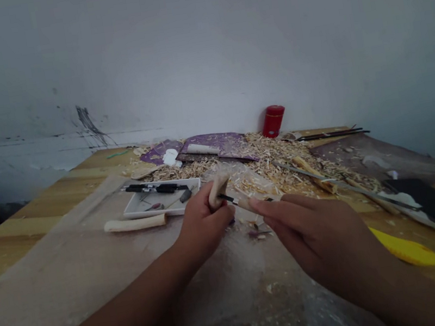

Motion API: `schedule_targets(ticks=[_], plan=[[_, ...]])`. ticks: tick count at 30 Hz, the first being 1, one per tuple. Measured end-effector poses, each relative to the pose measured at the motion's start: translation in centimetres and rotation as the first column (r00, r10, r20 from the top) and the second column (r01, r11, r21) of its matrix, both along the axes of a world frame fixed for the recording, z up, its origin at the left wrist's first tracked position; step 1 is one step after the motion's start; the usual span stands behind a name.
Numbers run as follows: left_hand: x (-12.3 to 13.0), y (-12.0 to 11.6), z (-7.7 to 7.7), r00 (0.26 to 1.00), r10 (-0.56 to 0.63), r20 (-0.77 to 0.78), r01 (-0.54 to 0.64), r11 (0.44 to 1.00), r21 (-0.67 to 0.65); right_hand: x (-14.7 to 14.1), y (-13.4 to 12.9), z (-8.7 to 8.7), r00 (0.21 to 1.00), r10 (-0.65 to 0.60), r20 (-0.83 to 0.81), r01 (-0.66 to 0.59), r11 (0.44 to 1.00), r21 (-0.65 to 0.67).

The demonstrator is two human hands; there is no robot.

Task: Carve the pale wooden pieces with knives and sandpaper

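Left hand (202, 223) curled firmly around a pale carved wood piece (216, 192), held above a plastic sheet (77, 295). Right hand (314, 230) nearly closed, pinching the handle of a small carving knife (244, 204), its dark tip just beside the piece.

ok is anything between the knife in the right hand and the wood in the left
Nothing visible: the carving knife in the right hand has its blade right against the pale wood piece held in the left hand.
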State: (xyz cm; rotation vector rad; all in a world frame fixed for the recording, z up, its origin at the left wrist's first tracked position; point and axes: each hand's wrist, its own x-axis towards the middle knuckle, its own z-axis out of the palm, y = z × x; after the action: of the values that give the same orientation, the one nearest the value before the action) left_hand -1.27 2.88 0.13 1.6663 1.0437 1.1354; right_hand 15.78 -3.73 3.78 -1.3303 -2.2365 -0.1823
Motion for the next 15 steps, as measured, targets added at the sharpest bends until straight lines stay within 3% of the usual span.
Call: schedule_targets(ticks=[4,7,12,15], plan=[[-0.1,-0.3,0.4,0.965,0.084,-0.247,-0.042,0.984,0.171,0.1,-0.4,0.4,0.999,-0.016,0.038,0.015,1.000,0.021],[0.0,-0.6,0.6,0.935,0.130,-0.330,-0.057,0.974,0.221,-0.2,-0.6,0.4,0.997,-0.031,0.074,0.029,0.999,0.035],[0.4,-1.1,0.8,0.965,0.192,-0.180,-0.167,0.976,0.141,-1.0,-0.5,-0.2,0.995,-0.021,0.098,0.012,0.995,0.096],[0.4,-1.2,0.9,0.981,0.181,-0.066,-0.176,0.982,0.066,-1.5,-0.4,-0.6,0.997,0.006,0.082,-0.014,0.994,0.105]])
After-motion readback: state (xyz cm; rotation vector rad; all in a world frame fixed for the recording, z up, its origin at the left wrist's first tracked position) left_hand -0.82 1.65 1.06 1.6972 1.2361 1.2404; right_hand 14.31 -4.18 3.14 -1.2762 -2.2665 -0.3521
